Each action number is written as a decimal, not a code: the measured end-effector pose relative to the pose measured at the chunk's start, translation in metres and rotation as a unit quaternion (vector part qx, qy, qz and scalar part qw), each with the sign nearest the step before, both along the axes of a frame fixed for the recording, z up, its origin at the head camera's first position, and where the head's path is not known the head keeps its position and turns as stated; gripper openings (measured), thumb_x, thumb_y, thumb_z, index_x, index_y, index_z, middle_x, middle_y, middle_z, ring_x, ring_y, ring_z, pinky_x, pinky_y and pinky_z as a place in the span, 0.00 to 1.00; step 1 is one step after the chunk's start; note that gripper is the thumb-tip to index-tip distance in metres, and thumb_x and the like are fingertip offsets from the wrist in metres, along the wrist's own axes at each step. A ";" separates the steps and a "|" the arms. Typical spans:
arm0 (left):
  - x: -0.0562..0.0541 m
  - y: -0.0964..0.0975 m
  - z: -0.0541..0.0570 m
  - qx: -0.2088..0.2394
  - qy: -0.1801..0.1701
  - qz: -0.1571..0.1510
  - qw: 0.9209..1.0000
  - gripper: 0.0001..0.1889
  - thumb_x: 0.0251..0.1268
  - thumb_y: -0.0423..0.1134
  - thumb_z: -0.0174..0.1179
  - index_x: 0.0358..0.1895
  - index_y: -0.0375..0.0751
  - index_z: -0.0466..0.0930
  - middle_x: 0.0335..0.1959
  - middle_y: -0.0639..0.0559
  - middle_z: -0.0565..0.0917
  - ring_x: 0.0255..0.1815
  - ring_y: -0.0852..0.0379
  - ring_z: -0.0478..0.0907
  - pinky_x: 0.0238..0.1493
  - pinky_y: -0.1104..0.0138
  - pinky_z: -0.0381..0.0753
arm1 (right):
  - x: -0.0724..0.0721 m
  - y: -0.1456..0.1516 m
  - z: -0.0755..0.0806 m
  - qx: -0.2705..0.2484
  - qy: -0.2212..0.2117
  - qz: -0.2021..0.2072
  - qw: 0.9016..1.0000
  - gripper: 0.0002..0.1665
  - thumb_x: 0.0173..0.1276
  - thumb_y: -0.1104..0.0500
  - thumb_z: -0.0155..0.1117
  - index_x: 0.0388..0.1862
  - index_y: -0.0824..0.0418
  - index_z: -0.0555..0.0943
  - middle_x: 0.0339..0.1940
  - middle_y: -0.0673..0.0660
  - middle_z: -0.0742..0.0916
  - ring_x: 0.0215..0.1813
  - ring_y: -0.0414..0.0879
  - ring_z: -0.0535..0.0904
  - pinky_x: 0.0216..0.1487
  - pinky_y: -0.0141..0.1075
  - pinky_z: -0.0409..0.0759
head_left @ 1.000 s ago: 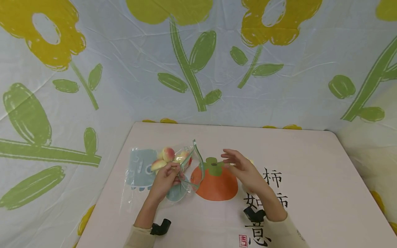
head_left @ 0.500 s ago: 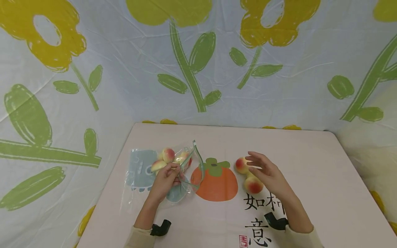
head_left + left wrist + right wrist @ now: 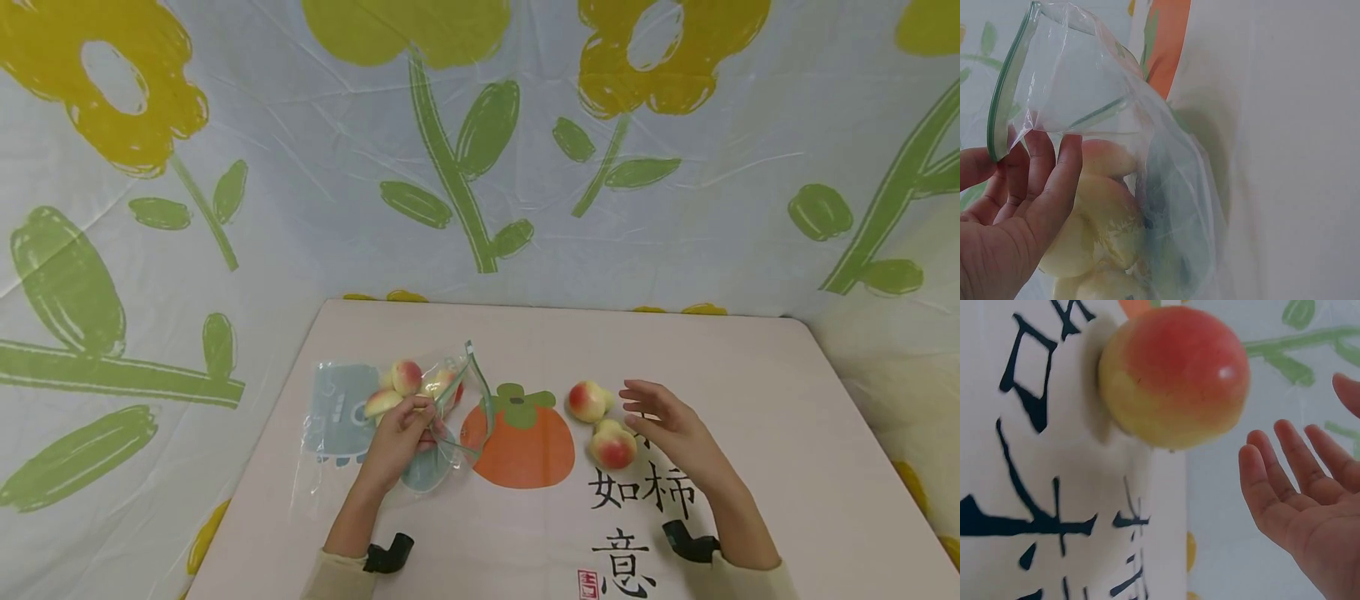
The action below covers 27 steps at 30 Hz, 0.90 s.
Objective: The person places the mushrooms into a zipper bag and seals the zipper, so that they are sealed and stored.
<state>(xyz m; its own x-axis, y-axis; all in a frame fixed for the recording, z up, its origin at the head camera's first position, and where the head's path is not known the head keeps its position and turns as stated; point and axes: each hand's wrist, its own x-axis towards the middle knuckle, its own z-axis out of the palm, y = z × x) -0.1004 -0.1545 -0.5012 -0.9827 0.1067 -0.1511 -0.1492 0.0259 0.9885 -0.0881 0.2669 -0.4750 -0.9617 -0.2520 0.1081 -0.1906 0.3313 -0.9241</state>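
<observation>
My left hand (image 3: 403,432) pinches the green-edged mouth of a clear zip bag (image 3: 1079,62), holding the bag partly open. Inside it are several yellow-and-red peach-like fruits (image 3: 406,377), seen through the plastic. Two more such fruits lie to the right of the bag: one farther back (image 3: 587,402) and one nearer (image 3: 613,446). My right hand (image 3: 671,423) hovers just right of this pair, fingers spread and slightly bent, holding nothing. The right wrist view shows a fruit (image 3: 1175,375) apart from the right hand's fingertips (image 3: 1250,459).
A pale pink table mat (image 3: 765,417) carries a printed orange persimmon (image 3: 525,450), black characters (image 3: 622,562) and blue prints under the bag. Behind the table hangs a flower-patterned cloth (image 3: 300,167).
My right hand has moved rightward, away from the bag and past the two fruits, uncovering both. The left hand and the bag have stayed in place.
</observation>
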 end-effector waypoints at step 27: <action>0.001 0.000 0.002 0.016 -0.013 0.004 1.000 0.11 0.77 0.36 0.55 0.52 0.31 0.76 0.33 0.40 0.84 0.32 0.49 0.83 0.42 0.54 0.84 | -0.004 0.009 -0.030 0.058 -0.132 0.037 0.989 0.35 0.69 0.54 0.69 0.70 0.64 0.69 0.65 0.63 0.78 0.63 0.61 0.73 0.55 0.51 0.73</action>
<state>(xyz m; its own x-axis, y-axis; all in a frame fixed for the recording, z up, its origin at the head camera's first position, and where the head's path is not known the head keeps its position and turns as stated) -0.0998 -0.1549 -0.4989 -0.9793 0.1042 -0.1736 -0.1753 -0.0069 0.9845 -0.0921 0.2763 -0.5055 -0.9308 -0.3197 -0.1773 0.0237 0.4314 -0.9019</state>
